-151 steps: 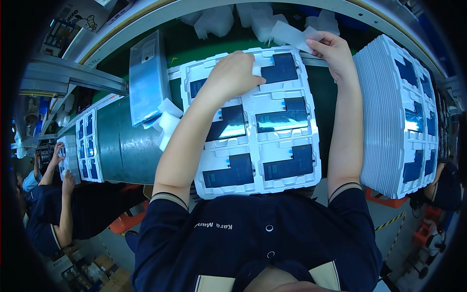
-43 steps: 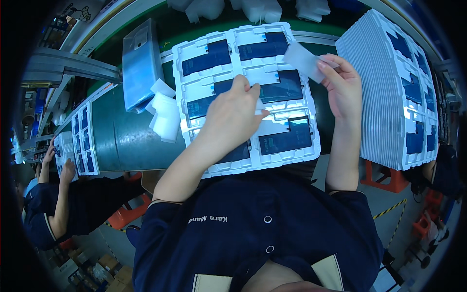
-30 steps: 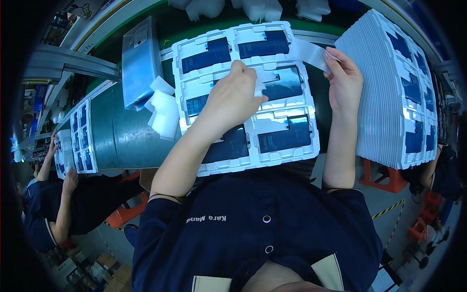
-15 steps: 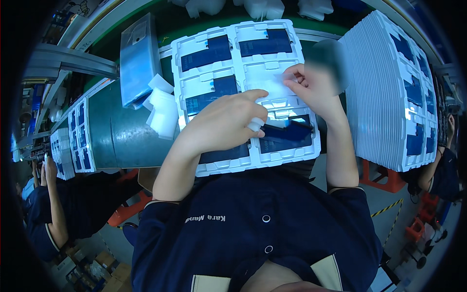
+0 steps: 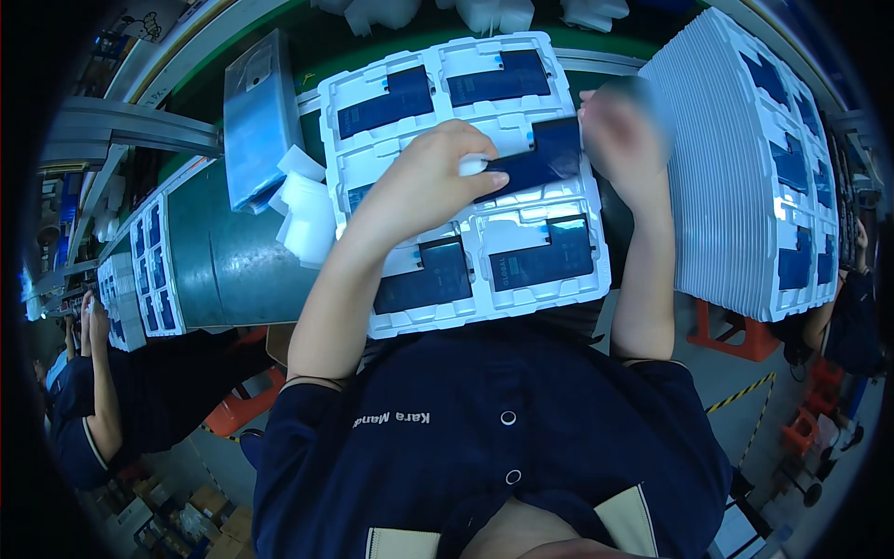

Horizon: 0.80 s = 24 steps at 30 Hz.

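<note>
My left hand (image 5: 419, 182) pinches a dark, flat, L-shaped battery (image 5: 556, 152) by its left end. The battery lies tilted over the middle right compartment of a white moulded tray (image 5: 410, 326). Something small and white, like a finger cover, shows at the left fingertips. Past the tray's right edge, my right hand (image 5: 622, 149) is raised and partly blurred; its fingers and anything in them cannot be made out. More dark batteries (image 5: 542, 256) sit in other compartments. My left hand and wrist partly cover the middle left compartment.
A tall stack of white trays (image 5: 722, 177) with batteries on its face stands at the right. Left of the tray are white foam pieces (image 5: 307, 214) and a clear blue plastic sleeve (image 5: 256, 121). More foam (image 5: 498, 14) lies at the back. Other people work at both sides.
My left hand has carried the battery from above the front right compartment up to the middle right one. My right hand, which pinched a clear film over the tray, has moved right and away.
</note>
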Each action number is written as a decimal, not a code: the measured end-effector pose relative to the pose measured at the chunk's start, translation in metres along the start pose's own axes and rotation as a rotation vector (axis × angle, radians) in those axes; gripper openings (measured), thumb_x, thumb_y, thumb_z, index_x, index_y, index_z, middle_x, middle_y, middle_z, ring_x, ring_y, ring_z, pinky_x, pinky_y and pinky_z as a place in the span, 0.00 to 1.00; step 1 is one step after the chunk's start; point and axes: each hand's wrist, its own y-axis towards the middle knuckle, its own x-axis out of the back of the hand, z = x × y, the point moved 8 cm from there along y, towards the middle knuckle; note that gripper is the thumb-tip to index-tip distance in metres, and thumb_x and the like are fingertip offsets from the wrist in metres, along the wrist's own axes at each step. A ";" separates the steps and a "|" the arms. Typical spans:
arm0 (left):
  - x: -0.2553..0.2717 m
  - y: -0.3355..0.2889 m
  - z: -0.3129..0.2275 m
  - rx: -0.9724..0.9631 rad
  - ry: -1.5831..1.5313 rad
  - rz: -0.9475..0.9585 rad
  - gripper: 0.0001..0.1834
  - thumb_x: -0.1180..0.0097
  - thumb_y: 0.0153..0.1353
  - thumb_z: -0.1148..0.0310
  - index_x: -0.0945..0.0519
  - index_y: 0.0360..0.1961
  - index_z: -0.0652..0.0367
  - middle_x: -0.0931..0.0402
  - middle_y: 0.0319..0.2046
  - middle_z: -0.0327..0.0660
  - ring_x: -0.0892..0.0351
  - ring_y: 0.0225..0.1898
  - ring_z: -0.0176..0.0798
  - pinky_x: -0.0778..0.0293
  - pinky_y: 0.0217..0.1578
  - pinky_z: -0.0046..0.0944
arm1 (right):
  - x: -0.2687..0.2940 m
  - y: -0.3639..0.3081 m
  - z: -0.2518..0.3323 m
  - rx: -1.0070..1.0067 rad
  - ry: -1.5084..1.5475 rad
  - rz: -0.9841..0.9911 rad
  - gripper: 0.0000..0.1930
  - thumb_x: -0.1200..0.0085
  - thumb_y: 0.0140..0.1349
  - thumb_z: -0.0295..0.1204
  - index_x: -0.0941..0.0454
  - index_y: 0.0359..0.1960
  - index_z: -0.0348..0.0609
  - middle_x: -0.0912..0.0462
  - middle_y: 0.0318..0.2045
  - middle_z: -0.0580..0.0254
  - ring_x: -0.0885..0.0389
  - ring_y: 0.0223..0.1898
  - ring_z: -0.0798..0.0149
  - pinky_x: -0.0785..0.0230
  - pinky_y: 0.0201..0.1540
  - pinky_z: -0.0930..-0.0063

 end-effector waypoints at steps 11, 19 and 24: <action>-0.009 0.002 -0.006 0.047 0.437 -0.164 0.13 0.37 0.55 0.62 0.16 0.39 0.56 0.27 0.44 0.45 0.20 0.34 0.48 0.25 0.38 0.43 | -0.026 -0.019 0.007 0.203 -0.016 0.206 0.26 0.32 0.48 0.31 0.23 0.52 0.50 0.43 0.67 0.49 0.40 0.66 0.46 0.37 0.62 0.55; -0.006 0.001 -0.006 -0.025 0.449 -0.129 0.13 0.37 0.54 0.67 0.15 0.42 0.52 0.26 0.40 0.45 0.21 0.34 0.47 0.25 0.39 0.42 | -0.034 -0.010 -0.006 0.095 -0.027 0.169 0.26 0.37 0.55 0.39 0.26 0.56 0.51 0.52 0.71 0.49 0.46 0.69 0.44 0.43 0.65 0.54; -0.005 -0.001 -0.007 -0.021 0.421 -0.129 0.12 0.39 0.54 0.71 0.15 0.41 0.53 0.25 0.39 0.44 0.21 0.37 0.47 0.26 0.39 0.41 | -0.042 -0.013 0.003 0.179 -0.252 0.185 0.23 0.40 0.59 0.38 0.26 0.57 0.51 0.51 0.71 0.48 0.48 0.70 0.44 0.44 0.65 0.54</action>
